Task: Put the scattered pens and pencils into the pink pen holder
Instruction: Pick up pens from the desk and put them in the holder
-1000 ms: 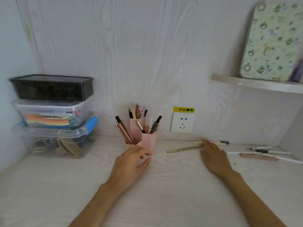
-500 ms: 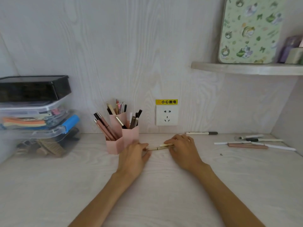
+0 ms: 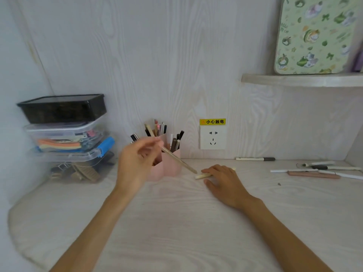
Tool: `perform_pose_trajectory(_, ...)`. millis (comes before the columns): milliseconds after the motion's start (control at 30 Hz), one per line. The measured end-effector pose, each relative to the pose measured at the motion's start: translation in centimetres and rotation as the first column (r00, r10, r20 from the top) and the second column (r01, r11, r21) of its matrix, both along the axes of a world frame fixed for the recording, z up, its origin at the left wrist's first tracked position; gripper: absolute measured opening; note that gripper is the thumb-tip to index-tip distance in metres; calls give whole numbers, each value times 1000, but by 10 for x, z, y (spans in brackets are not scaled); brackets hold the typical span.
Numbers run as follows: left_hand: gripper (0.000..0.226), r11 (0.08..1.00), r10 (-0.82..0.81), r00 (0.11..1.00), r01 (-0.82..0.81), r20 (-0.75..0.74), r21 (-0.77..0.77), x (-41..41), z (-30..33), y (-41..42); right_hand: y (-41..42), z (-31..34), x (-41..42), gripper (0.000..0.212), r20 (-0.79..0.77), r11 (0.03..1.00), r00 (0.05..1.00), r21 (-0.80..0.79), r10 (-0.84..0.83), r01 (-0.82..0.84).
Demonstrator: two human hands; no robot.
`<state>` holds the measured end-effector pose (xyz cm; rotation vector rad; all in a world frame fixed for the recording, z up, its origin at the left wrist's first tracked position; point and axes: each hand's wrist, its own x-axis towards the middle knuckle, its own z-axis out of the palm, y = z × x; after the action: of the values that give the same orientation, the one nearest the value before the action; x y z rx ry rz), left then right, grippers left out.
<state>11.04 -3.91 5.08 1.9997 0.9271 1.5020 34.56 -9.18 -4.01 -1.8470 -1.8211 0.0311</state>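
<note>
The pink pen holder (image 3: 171,167) stands at the back of the desk, with several pens and pencils upright in it. My left hand (image 3: 135,163) is raised in front of it and pinches a thin gold pen (image 3: 179,160), which slants down to the right. My right hand (image 3: 223,178) lies flat on the desk over a cream pen (image 3: 202,176), fingers straight. A white marker (image 3: 254,159) lies by the wall. Several more pens (image 3: 316,171) are scattered at the right.
Stacked plastic storage boxes (image 3: 64,132) fill the left corner. A wall socket (image 3: 212,136) with a yellow label sits right of the holder. A shelf (image 3: 302,80) at the upper right carries a green patterned tin (image 3: 314,34).
My left hand has lifted the gold pen off the desk, up in front of the holder. My right hand stays on the desk over the cream pen.
</note>
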Motion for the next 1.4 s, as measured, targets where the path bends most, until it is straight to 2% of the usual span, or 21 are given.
perform_pose_trajectory(167, 17, 950, 174, 934, -243, 313, 198, -11, 53, 13, -3, 0, 0, 31, -12, 1000, 1000, 17, 3, -2)
perform_pose_trajectory(233, 22, 918, 226, 912, -317, 344, 239, -12, 66, 23, -4, 1, 0, 32, -12, 1000, 1000, 12, 3, -3)
perform_pose_trajectory(367, 26, 860, 319, 902, -405, 291, 311, -6, 76, 42, -4, 1, 0, 32, -2, 1000, 1000, 9, 5, -5)
perform_pose_trajectory(467, 24, 831, 368, 913, -408, 178, 378, 3, 70, 50, -4, 1, -1, 32, 13, 1000, 1000, 4, 6, -6)
perform_pose_trajectory(567, 21, 830, 423, 906, -369, -39, 419, 13, 52, 56, -4, 3, -2, 33, 21, 1000, 1000, -5, 6, -6)
perform_pose_trajectory(800, 33, 847, 487, 762, -292, -427, 444, 17, 10, 77, -7, 5, -2, 41, -83, 1000, 996, 2, 15, -15)
perform_pose_trajectory(867, 37, 847, 487, 736, -265, -470, 461, 15, 3, 79, -7, 4, 0, 40, -31, 999, 999, 41, 14, -12)
perform_pose_trajectory(933, 44, 829, 498, 744, -257, -445, 497, 12, -3, 75, -5, 3, 4, 40, 35, 996, 999, 88, -17, 14)
perform_pose_trajectory(1033, 54, 849, 465, 832, -322, -304, 419, 2, -21, 56, -5, 1, 11, 40, 81, 981, 985, 136, -150, 139)
perform_pose_trajectory(1133, 58, 874, 449, 881, -398, -149, 278, -14, -50, 40, -6, -2, 18, 39, 103, 955, 950, 68, -293, 287)
perform_pose_trajectory(1200, 66, 904, 416, 900, -396, -128, 161, -20, -64, 36, -7, -1, 22, 29, 78, 944, 941, 38, -329, 327)
perform_pose_trajectory(1267, 80, 925, 372, 917, -379, -141, -24, -24, -71, 37, -8, 3, 23, 15, 40, 949, 948, 22, -315, 314)
perform_pose_trajectory(1333, 93, 918, 319, 929, -352, -188, -182, -25, -75, 41, -9, 10, 22, 5, -67, 960, 958, 2, -278, 279)
perform_pose_trajectory(1367, 96, 913, 285, 934, -333, -215, -237, -24, -78, 44, -11, 16, 21, 1, -194, 967, 948, -9, -251, 254)
perform_pose_trajectory(1400, 96, 908, 248, 939, -312, -238, -281, -24, -81, 47, -13, 25, 17, 5, -339, 973, 916, 6, -213, 229)
